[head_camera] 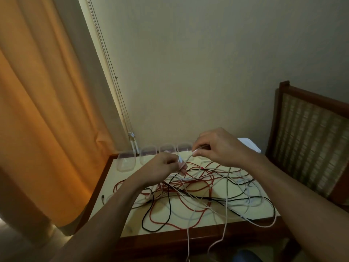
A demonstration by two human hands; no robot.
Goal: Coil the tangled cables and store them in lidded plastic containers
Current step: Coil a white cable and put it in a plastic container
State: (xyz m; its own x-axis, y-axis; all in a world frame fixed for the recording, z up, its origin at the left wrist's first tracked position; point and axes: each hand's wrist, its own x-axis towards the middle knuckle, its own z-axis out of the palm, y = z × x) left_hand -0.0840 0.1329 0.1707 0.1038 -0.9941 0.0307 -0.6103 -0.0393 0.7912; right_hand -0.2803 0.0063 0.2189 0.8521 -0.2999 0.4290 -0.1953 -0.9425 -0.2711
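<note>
hands (166, 164) (217, 146) pinch thin white cable (188, 157) above tangled red, black cords (198, 188).

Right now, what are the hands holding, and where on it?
Both hold one white cable. The left hand pinches small loops of it; the right hand pinches it a little further along.

Red cable (190, 200), black cable (149, 212), white cable (188, 241); cream table (120, 184); orange curtain (37, 110).

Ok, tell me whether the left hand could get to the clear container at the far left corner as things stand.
Probably yes, once freed. The left hand is pinching a white cable together with the right hand, so it is busy. The clear container sits just beyond it, with bare table between and nothing blocking.
</note>
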